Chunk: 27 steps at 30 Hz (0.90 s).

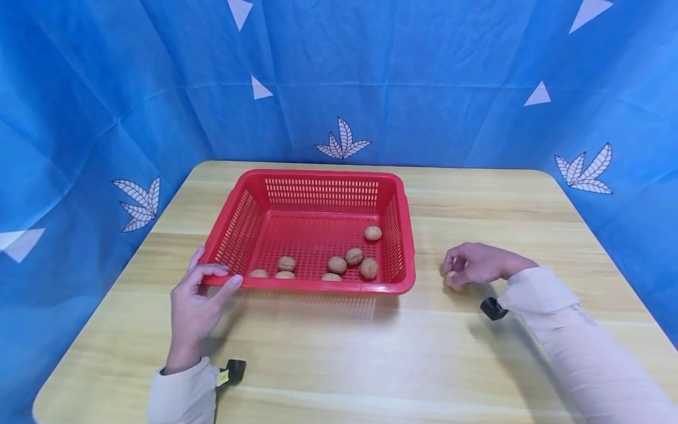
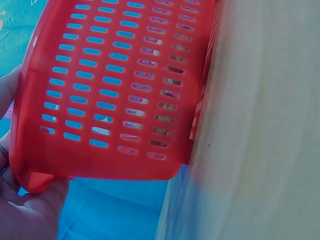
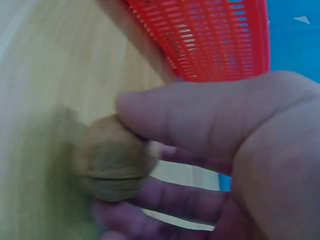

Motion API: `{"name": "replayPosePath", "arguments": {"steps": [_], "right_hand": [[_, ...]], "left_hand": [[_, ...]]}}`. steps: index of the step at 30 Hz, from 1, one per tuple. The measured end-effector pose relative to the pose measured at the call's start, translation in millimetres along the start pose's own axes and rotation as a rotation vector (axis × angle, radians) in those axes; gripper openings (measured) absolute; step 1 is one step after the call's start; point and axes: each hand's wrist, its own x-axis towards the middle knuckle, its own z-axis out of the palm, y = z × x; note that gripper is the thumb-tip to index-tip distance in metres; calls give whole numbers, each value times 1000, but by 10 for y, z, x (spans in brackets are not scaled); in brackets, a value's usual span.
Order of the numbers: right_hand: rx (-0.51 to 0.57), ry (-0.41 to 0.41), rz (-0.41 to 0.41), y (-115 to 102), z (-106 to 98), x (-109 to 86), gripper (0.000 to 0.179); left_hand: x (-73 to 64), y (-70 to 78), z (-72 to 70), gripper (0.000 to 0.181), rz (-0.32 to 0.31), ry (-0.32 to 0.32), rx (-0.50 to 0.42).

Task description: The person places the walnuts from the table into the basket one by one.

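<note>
A red plastic basket [image 1: 323,285] with slotted walls stands on the table, and several walnuts [image 1: 336,265] lie in its near and right part. My left hand [image 1: 195,315] grips the rim at the basket's near left corner; in the left wrist view the thumb and fingers [image 2: 42,212] lie around that corner. To the right of the basket, low over the table, my right hand [image 1: 483,263] pinches a walnut [image 3: 112,162] between thumb and fingers. In the head view the fingers partly cover this walnut. The near wall hides parts of some walnuts in the basket.
The light wooden table [image 1: 339,359] has rounded far corners. A blue cloth [image 1: 328,76] with white leaf and triangle prints hangs behind it and at both sides. A black wrist device [image 1: 494,308] sits at the right cuff, another [image 1: 235,371] at the left.
</note>
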Motion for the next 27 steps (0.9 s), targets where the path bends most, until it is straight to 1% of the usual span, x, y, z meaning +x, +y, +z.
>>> {"name": "replayPosePath", "arguments": {"steps": [2,5,8,10,15,17,27], "right_hand": [[-37,66,0,-25,-34,2,22],[-88,159,-24,-68,-87,0,23],[-118,227,-50,-110,-129,1,23],[-107,258,-49,-136,-152,-1,21],[-23,291,-22,-186,-218,-15,21],[-9,303,-20,-198,-245,-22,21],[-17,361,-34,-351,-350,-31,25]], "left_hand": [[-2,5,3,25,-2,-1,2],[-7,12,5,26,-17,-1,14],[-12,15,1,25,-31,2,26],[-12,15,-6,25,-35,3,27],[-11,7,-7,25,-33,5,24],[-11,4,-2,26,-33,5,28],[-7,4,-4,27,-29,12,41]]}}
